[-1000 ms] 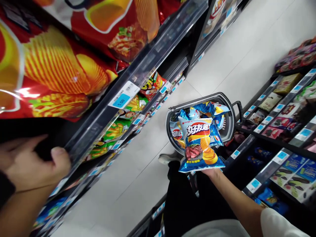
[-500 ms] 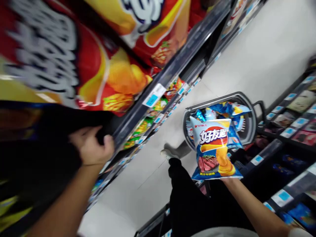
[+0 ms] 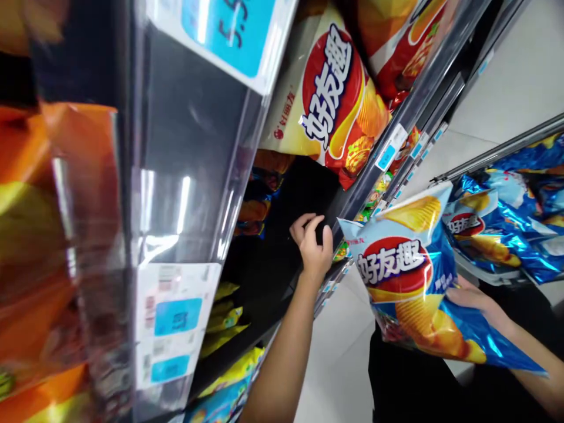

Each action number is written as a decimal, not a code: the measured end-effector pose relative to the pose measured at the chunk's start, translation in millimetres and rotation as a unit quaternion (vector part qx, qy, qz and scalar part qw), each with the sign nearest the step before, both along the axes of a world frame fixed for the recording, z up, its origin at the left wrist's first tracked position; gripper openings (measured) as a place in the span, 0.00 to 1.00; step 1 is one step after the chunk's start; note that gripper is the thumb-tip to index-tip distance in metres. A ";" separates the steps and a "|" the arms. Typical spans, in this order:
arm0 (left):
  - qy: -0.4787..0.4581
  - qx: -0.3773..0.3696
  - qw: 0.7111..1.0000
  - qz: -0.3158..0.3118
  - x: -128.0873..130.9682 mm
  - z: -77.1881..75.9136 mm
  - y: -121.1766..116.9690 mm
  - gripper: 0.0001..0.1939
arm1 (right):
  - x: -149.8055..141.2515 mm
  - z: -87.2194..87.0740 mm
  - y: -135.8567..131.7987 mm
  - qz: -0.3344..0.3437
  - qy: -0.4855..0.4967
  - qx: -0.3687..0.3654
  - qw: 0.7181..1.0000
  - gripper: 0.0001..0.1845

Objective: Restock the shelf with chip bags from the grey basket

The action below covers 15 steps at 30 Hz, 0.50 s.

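My right hand point(image 3: 478, 302) grips the lower edge of a blue bag of 好友趣 potato chips point(image 3: 408, 282), which hangs tilted in front of me. My left hand point(image 3: 314, 244) is curled in a loose fist beside the shelf's clear front edge, at a dark gap, with nothing visible in it. A wire basket rim point(image 3: 497, 147) runs across the upper right, with several blue chip bags point(image 3: 493, 226) heaped inside. The basket's lower part is cut off behind the held bag.
Red-and-yellow 好友趣 chip bags point(image 3: 332, 94) fill the shelf above my left hand. A clear plastic shelf divider point(image 3: 185, 158) with blue price labels point(image 3: 176, 323) fills the left side. Yellow snack packets point(image 3: 224, 329) lie lower down. White floor tiles point(image 3: 339, 364) show below.
My view has swung in close to the shelf. My left hand has moved further into the dark gap. The held bag and basket now sit larger at the right.
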<state>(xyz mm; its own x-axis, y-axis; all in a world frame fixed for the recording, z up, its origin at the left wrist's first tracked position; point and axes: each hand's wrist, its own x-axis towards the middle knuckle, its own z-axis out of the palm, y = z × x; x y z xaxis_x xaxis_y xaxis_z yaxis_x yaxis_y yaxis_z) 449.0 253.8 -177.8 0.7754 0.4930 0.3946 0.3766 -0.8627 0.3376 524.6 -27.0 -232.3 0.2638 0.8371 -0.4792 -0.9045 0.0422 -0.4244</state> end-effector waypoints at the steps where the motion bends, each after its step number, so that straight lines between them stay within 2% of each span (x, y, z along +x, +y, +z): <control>1: -0.032 -0.044 0.998 0.015 -6.2 5.3 -7.6 0.15 | -2.1 3.1 10.1 -0.003 0.041 0.024 0.999 0.21; 4: -0.057 -0.200 0.977 0.035 -36.0 25.4 -33.2 0.22 | -3.3 10.1 38.0 0.020 0.118 0.065 0.991 0.26; 5: -0.050 -0.301 0.951 0.046 -48.6 32.9 -41.6 0.25 | -2.7 11.6 45.8 0.033 0.124 0.080 0.988 0.31; 7: -0.033 -0.492 0.867 0.081 -74.3 46.7 -56.0 0.29 | -0.9 13.5 59.3 0.064 0.112 0.131 0.983 0.37; 8: -0.029 -0.555 0.826 0.101 -85.8 52.4 -61.6 0.31 | 0.1 13.9 65.1 0.082 0.091 0.162 0.979 0.38; 10: -0.031 -0.606 0.781 0.148 -102.2 60.0 -69.1 0.33 | 2.1 14.3 75.2 0.117 0.032 0.213 0.970 0.36; 13: -0.047 -0.602 0.765 0.225 -104.3 62.2 -72.5 0.39 | 3.4 14.9 86.1 0.138 -0.050 0.222 0.964 0.35; 15: -0.071 -0.588 0.760 0.268 -93.9 60.4 -71.3 0.40 | 2.7 16.0 89.7 0.118 -0.091 0.170 0.974 0.39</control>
